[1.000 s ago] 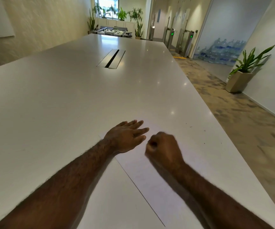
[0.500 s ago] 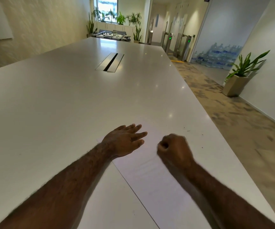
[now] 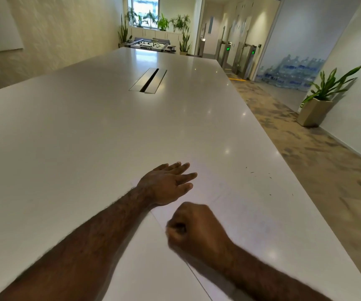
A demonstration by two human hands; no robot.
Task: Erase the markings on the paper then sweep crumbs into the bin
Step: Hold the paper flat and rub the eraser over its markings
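White paper (image 3: pixel 236 213) lies on the table (image 3: pixel 66 137) at lower centre; the right hand (image 3: pixel 197 231), fisted with any eraser hidden, has pulled back from mid-sheet toward the near left edge, suggesting erasing continues. The left hand (image 3: pixel 168 183) stays flat, fingers spread, pinning the far corner; crumbs (image 3: pixel 260 173) lie right, no bin visible.

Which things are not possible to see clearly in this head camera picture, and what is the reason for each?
- Whatever the right hand holds: the curled fingers hide it, and the hand is blurred.
- Markings on the paper: too faint to read.
- Paper under the flat left hand: covered by the hand.
- Paper's near end: cut off by the bottom edge.
- Dark specks on the table: too small to identify.
- Bin: not in view.
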